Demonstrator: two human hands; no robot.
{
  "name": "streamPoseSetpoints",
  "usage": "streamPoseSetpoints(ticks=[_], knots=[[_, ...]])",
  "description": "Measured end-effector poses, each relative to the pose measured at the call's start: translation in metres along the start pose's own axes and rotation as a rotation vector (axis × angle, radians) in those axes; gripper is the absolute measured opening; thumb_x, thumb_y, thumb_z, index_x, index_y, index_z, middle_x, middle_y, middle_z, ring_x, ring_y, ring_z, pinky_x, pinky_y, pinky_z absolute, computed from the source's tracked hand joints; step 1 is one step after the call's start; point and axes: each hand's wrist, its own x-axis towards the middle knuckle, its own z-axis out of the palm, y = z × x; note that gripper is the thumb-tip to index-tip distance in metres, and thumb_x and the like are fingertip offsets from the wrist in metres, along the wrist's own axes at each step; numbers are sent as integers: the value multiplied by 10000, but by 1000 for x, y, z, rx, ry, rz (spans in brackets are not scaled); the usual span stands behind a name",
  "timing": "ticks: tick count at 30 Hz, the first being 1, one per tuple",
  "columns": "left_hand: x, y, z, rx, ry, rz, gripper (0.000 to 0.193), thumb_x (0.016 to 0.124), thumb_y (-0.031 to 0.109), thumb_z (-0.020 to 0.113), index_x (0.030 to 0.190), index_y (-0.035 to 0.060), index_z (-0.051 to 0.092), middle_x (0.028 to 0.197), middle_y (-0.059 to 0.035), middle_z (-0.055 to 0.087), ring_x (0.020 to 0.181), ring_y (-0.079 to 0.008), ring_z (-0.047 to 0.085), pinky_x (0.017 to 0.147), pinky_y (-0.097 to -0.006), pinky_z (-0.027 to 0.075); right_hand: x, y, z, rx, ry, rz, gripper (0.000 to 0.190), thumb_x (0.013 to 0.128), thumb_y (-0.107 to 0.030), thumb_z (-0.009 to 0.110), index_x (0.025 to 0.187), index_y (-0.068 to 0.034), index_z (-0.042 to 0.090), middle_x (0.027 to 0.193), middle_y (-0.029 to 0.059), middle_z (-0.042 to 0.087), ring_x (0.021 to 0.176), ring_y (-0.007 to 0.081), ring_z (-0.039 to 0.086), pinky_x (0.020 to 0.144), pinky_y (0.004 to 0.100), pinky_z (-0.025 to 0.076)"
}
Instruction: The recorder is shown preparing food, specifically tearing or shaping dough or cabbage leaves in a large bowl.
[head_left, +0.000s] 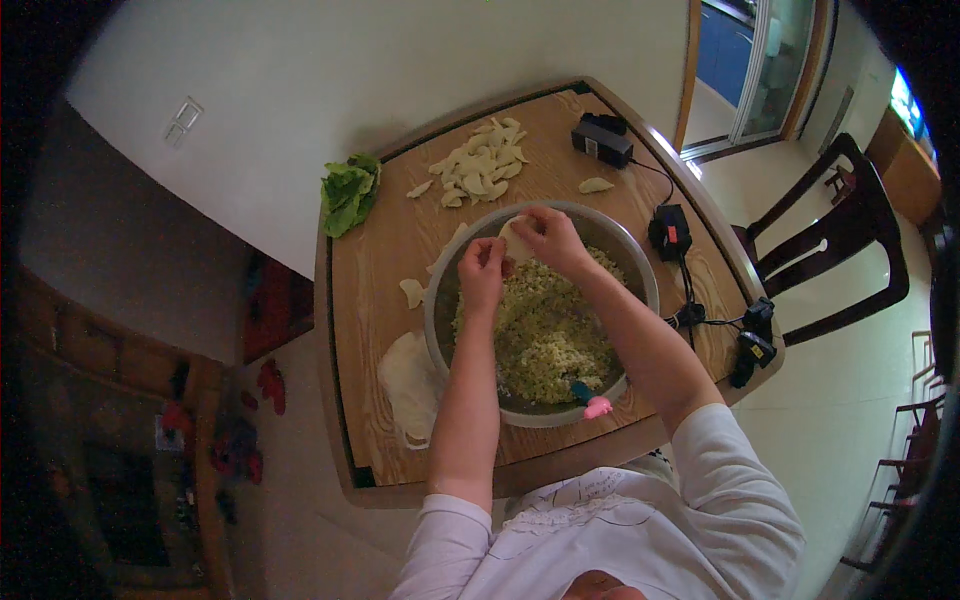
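Note:
My left hand (484, 264) and my right hand (547, 238) hold a pale dough wrapper (517, 244) between them, above the far side of a large metal basin (643, 259). Chopped green and white filling (551, 322) lies in the basin. A utensil with a pink end (598, 407) rests at its near rim. Behind the basin sits a heap of folded dumplings (484, 165), with a single dumpling (596, 185) to its right. Left of the basin are a small piece of dough (412, 292) and a whitish bundle (409, 382), perhaps wrappers in a plastic bag.
Leafy greens (350, 195) lie at the far left corner of the wooden table (367, 262). Black power adapters (602, 142) and cables (688, 285) run down the right side. A dark wooden chair (832, 240) stands to the right, and a wall rises behind the table.

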Motion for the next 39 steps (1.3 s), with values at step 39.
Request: streamPoseSetpoints(ticks=[39], knots=[[10, -15, -8, 243, 61, 93, 176, 757, 170, 557, 820, 7, 539, 660, -5, 529, 581, -59, 463, 512, -210, 374, 2, 12, 4, 63, -165, -3, 120, 762, -138, 556, 771, -27, 511, 622, -32, 473, 578, 35, 414, 511, 200, 365]])
